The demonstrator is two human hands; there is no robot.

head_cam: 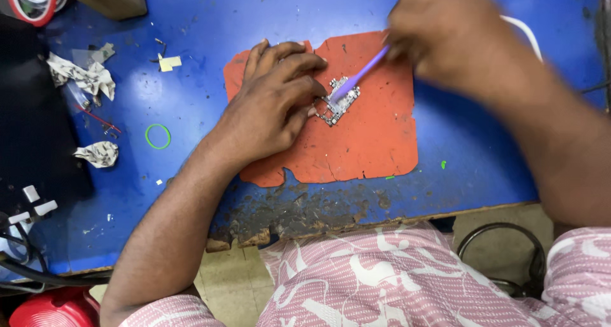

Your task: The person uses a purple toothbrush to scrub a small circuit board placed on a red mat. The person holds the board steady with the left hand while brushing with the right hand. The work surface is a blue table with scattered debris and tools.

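Pink patterned shirt (pixel 382 282) cropped, left hand (pixel 267 104) pinning circuit board (pixel 337 103), blurred right hand (pixel 445 31) gripping purple tool (pixel 363 75), tip unclear

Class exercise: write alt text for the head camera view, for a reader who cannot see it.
A person's left hand pins a small circuit board on an orange mat, while the blurred right hand works a purple brush over it. The mat lies on a worn blue table.
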